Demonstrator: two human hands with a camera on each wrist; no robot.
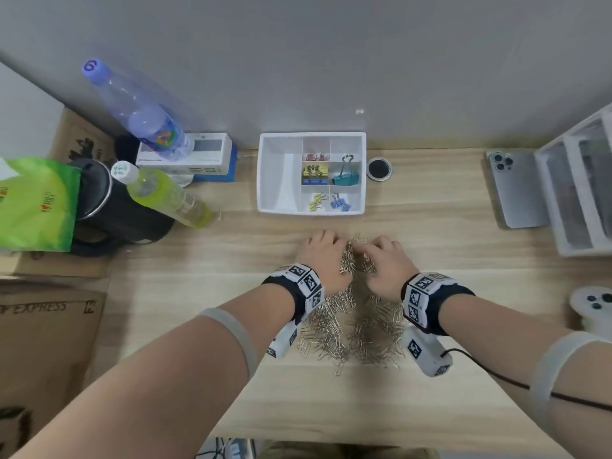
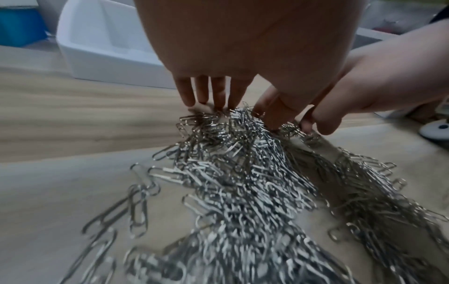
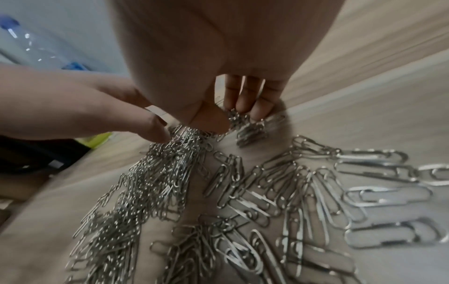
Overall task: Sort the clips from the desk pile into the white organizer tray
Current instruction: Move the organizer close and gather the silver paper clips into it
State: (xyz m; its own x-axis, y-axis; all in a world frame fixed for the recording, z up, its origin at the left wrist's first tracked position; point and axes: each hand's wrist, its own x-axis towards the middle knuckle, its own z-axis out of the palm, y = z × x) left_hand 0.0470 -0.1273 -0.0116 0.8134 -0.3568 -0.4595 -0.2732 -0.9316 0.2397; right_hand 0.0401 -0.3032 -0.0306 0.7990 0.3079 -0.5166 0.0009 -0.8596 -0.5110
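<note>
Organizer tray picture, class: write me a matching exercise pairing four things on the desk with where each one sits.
Things:
1. teal binder clip
2. paper clip pile
3. phone
4. black round lid

Places:
A. under both hands
B. just right of the white organizer tray
C. in a tray compartment
D. far right, beside clear drawers

Pairs: 1-C, 2-A, 3-D, 4-B

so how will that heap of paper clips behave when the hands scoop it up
The paper clips lie loose and tangled, so a scoop probably lifts clumps with strands trailing. They are thin smooth wire, so some likely slip from the right hand and left hand.
</note>
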